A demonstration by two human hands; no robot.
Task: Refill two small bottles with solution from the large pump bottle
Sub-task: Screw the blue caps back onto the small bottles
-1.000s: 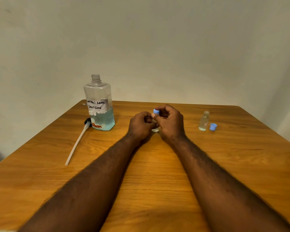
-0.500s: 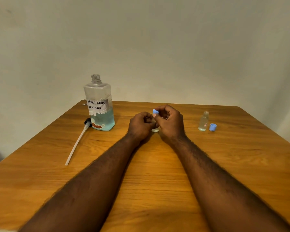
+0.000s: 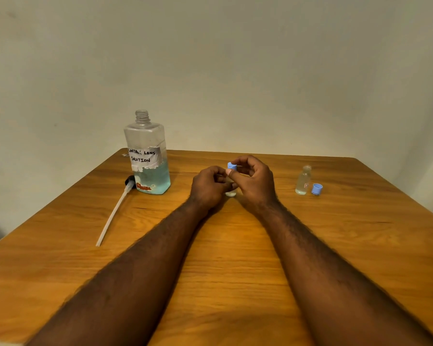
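I see a brown wooden table. The big bottle stands open at the back left, with blue water low inside. Its pump lies flat on the table, just beside it. The left hand and right hand meet in the middle. The left grip is curled round a small bottle; only its bottom shows. The right grip pinches a blue cap above it. A second small bottle stands open at the right, with a second cap just beside it.
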